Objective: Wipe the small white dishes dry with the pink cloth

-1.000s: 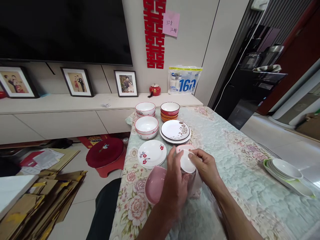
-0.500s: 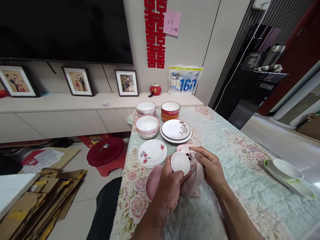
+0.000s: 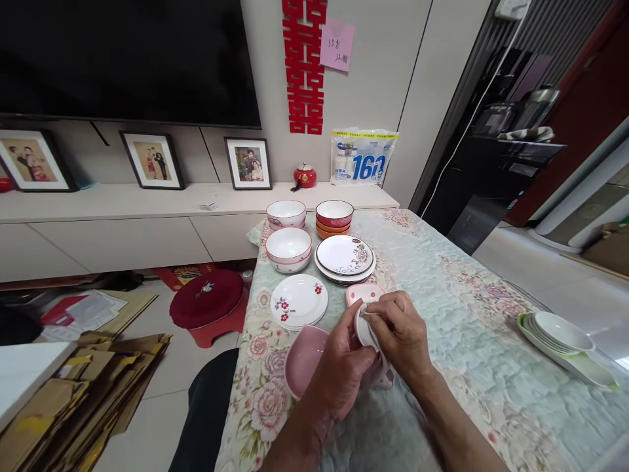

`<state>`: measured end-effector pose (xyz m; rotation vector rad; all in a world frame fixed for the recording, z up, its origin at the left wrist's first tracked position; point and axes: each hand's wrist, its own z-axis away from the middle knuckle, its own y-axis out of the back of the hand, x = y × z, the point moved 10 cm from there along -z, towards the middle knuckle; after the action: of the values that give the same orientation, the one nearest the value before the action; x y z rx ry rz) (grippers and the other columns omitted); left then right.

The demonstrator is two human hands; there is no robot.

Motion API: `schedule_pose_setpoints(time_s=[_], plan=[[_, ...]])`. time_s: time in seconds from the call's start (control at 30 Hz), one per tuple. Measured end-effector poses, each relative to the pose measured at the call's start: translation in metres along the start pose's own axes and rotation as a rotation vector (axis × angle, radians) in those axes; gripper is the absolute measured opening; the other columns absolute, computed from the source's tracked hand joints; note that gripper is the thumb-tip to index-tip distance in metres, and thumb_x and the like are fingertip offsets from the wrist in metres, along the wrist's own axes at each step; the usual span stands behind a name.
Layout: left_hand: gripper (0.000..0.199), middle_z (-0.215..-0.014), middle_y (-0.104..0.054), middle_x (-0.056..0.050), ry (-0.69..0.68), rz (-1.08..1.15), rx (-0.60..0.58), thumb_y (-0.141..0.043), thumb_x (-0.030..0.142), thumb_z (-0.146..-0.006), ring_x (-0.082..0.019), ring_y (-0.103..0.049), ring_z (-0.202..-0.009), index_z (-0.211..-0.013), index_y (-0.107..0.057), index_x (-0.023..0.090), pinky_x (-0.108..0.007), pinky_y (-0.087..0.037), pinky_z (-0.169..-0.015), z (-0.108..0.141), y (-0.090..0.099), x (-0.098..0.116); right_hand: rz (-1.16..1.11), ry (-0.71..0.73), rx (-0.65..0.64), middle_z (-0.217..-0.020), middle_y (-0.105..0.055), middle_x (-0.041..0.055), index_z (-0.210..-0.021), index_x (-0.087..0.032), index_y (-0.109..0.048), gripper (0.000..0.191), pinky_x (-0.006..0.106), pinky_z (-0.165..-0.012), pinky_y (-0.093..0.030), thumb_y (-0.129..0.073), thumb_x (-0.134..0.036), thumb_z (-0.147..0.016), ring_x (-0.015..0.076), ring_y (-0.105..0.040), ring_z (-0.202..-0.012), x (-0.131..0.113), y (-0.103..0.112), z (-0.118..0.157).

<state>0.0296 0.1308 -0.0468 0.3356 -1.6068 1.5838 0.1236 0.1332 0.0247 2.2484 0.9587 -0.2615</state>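
My left hand [image 3: 344,360] grips a small white bowl [image 3: 362,326], which is tilted so that its opening faces left. A pale cloth [image 3: 379,375] is bunched in my right hand [image 3: 405,331], whose fingers press it against the bowl's rim. Part of the cloth hangs below both hands. Just left of my left forearm lies a pink bowl [image 3: 301,364], partly covered by that arm. Beyond my fingers is a pink dish [image 3: 362,293] with a dotted rim. White plates with red flowers [image 3: 299,298] are stacked to the left of it.
Farther back stand white bowls with red rims [image 3: 288,246], red and orange bowls [image 3: 334,219] and brown-patterned plates [image 3: 344,255]. At the table's right edge sit white dishes on a long green-edged plate [image 3: 565,337]. A red stool [image 3: 209,298] and flattened cardboard [image 3: 93,387] lie left of the table.
The small white bowl has turned from facing up to facing left. My right hand has brought the cloth over to its rim, and the pink dish shows more.
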Motion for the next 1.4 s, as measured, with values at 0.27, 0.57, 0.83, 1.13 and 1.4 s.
schedule_pose_setpoints(time_s=[0.27,0.57,0.83,1.13,1.4], plan=[[0.093,-0.135,-0.067,-0.014,-0.047,0.002,0.019,-0.085,0.022,-0.072,-0.032,-0.059,-0.128,-0.152,-0.040,0.021,-0.039,-0.045,-0.105,-0.005,0.012,-0.001,0.035,-0.043,-0.223,-0.078,-0.066,0.0036,-0.088,-0.020,-0.071,0.015,0.034,-0.071,-0.043,-0.058,-0.019,-0.094,0.0199,-0.063,-0.075,0.009,-0.021,0.004],[0.080,-0.115,-0.074,-0.013,-0.043,-0.035,0.034,-0.090,0.027,-0.069,-0.027,-0.071,-0.101,-0.138,-0.050,0.019,-0.031,-0.052,-0.083,-0.003,0.014,0.000,-0.555,-0.432,-0.357,-0.071,-0.067,0.0000,-0.081,-0.021,-0.075,0.013,0.026,-0.062,-0.044,-0.068,-0.030,-0.088,0.0153,-0.058,-0.065,0.023,-0.032,0.009],[0.064,-0.117,-0.073,-0.009,-0.062,0.027,-0.003,-0.093,0.023,-0.064,-0.024,-0.068,-0.108,-0.121,-0.063,0.021,-0.030,-0.050,-0.088,-0.001,0.003,0.006,-0.676,-0.556,-0.263,-0.075,-0.071,0.0021,-0.082,-0.021,-0.077,0.017,0.028,-0.064,-0.047,-0.075,-0.038,-0.084,0.0168,-0.061,-0.067,0.034,-0.031,0.016],[0.045,-0.095,-0.073,-0.009,-0.004,0.033,-0.038,-0.087,0.037,-0.072,-0.022,-0.068,-0.089,-0.107,-0.071,0.015,-0.031,-0.051,-0.078,-0.002,-0.001,0.006,-0.519,-0.150,-0.364,-0.081,-0.070,0.0023,-0.087,-0.024,-0.075,0.012,0.029,-0.071,-0.050,-0.065,-0.026,-0.094,0.0174,-0.065,-0.077,0.002,-0.020,-0.003],[0.050,-0.094,-0.073,-0.008,-0.002,-0.051,-0.012,-0.087,0.037,-0.072,-0.021,-0.067,-0.084,-0.113,-0.070,0.015,-0.029,-0.050,-0.072,0.000,0.001,0.002,-0.149,-0.076,-0.157,-0.075,-0.069,0.0008,-0.081,-0.025,-0.069,0.015,0.033,-0.072,-0.044,-0.060,-0.015,-0.089,0.0184,-0.063,-0.073,0.006,-0.009,-0.001]])
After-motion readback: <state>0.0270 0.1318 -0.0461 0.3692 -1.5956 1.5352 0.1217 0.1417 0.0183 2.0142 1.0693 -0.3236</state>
